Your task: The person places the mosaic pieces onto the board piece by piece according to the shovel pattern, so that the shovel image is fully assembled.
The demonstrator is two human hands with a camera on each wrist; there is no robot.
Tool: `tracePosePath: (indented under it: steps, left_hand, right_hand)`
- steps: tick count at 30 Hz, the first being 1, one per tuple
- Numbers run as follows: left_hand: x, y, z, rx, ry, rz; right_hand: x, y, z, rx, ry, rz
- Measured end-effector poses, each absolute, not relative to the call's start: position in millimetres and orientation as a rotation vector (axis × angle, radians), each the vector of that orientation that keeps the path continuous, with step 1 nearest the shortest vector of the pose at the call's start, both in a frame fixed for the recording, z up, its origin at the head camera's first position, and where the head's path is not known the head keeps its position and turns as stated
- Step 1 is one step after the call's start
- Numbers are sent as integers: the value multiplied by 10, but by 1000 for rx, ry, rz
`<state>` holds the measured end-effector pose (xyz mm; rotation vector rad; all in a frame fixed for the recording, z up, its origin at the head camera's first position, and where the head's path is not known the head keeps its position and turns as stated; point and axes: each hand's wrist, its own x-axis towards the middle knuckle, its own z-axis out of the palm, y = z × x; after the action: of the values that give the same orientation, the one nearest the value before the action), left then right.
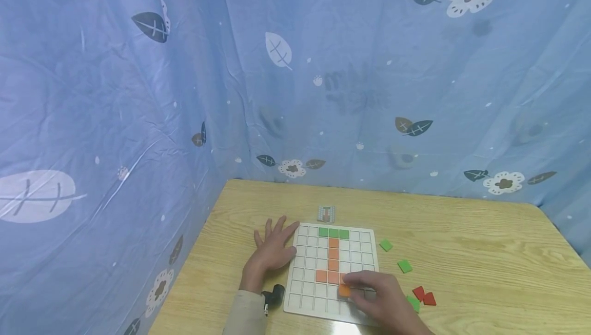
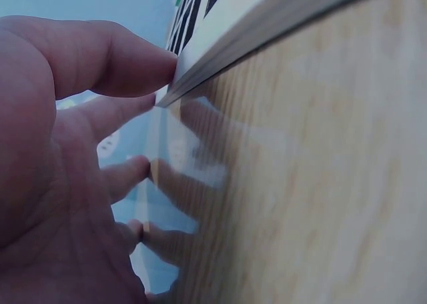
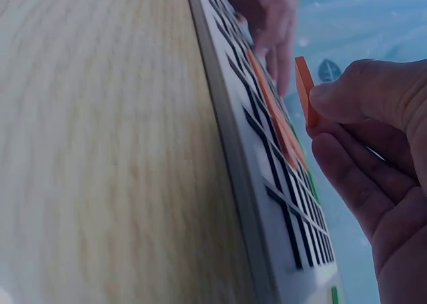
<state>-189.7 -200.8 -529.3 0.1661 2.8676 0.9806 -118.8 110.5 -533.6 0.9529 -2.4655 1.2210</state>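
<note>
My right hand [image 1: 380, 296] pinches an orange square tile [image 1: 344, 290] between thumb and fingers over the lower part of a white grid board [image 1: 302, 289]. In the right wrist view the pinched tile [image 3: 305, 93] is tilted on edge, apart from the board. Spread fingers of my left hand [image 1: 273, 250] rest at the board's left edge; its thumb [image 2: 143, 61] touches that edge in the left wrist view. Three green tiles [image 1: 333, 233] lie in the board's top row. Below them, orange tiles [image 1: 333, 254] form a column that meets an orange row [image 1: 321, 276], partly hidden by my right hand.
Behind the board lies a small patterned card [image 1: 326, 214]. Loose green tiles [image 1: 404, 266] and two red pieces [image 1: 429, 299] lie to the right on the wooden table [image 1: 485, 253]. A black device [image 1: 274, 296] sits by my left wrist. Blue curtains [image 1: 346, 94] hang behind and left.
</note>
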Motion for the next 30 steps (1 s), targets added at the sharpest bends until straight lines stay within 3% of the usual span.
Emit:
tracePosePath:
  steps: [12,30]
  left_hand:
    - [-1901,-2008,-5297,168,2867,970]
    - [-1898,-2018,-5273,171,2871,959]
  right_hand:
    - [-1226,890,-5475,1066,-2334,1244]
    - [-1176,803,-5440,1031,-2492,1328]
